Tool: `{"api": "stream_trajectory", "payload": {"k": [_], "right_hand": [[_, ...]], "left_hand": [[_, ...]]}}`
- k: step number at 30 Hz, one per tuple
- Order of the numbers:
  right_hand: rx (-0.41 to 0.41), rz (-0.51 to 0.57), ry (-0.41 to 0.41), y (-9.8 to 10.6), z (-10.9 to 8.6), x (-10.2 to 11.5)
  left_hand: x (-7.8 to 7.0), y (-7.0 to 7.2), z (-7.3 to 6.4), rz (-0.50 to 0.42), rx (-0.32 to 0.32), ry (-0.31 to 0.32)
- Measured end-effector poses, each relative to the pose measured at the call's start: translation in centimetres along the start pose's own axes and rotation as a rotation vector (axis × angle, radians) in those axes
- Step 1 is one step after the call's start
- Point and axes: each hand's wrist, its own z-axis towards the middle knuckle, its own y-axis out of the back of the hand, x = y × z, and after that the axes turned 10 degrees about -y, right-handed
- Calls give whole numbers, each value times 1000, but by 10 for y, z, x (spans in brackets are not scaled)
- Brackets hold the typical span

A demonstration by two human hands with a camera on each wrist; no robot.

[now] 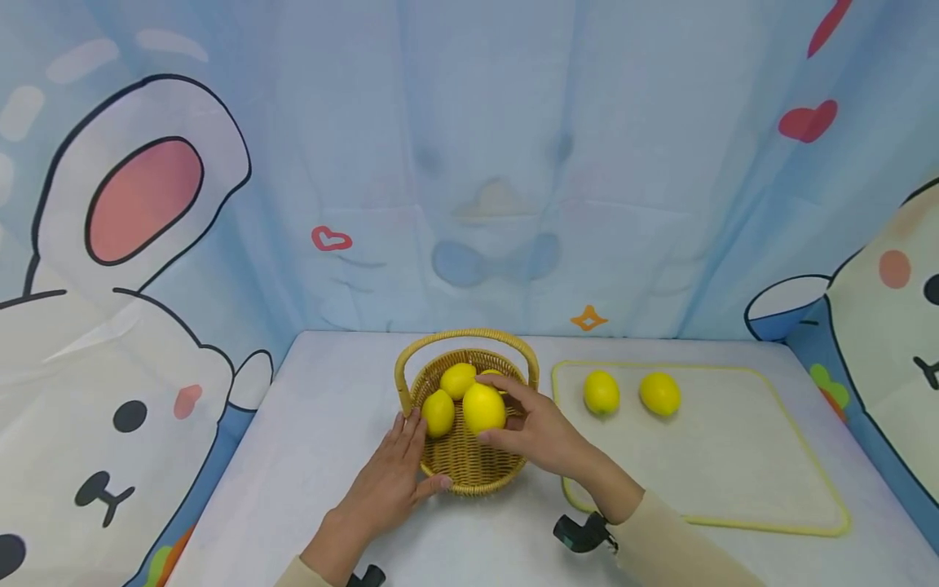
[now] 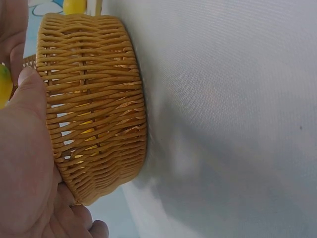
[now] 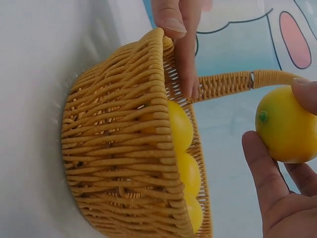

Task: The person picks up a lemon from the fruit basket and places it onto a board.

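Note:
A wicker basket (image 1: 477,481) with a tall handle (image 1: 469,334) stands on the table. My left hand (image 1: 389,485) rests against its left side, fingers straight, with the thumb touching the near rim (image 3: 162,59). Above the basket, my right hand (image 1: 531,420) pinches a lemon (image 1: 484,409) between thumb and fingers; the right wrist view shows this lemon (image 3: 287,126) held clear of the rim. Inside lie a lemon (image 1: 458,381) at the back, another lemon (image 1: 438,414) at the left, and a third lemon (image 3: 192,213), mostly hidden in the head view by the right hand.
To the right lies a pale board (image 1: 719,473) with a yellow edge. On it are one lemon (image 1: 601,393) and, beside that, another lemon (image 1: 660,394). A white cloth (image 1: 308,424) covers the table, and a printed blue curtain (image 1: 484,163) hangs behind.

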Motion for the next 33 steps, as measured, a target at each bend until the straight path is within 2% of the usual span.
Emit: {"api": "stream_trajectory", "payload": {"k": [7,13,19,25,33], "right_hand": [[-21,29,10,12,-14,1],[-70,4,35,30,-30,1],[-169,-79,66,53,-47,0],[-270,-99,61,79,-61,-3],[-459,-205,58,126,-80,-23]], "left_hand": [[1,-1,-1,3,-1,0],[1,-2,-1,-3,0,-5],[1,-1,-1,-4,1,-7],[1,-1,-2,-10,2,-4],[1,0,-1,-17,4,0]]}}
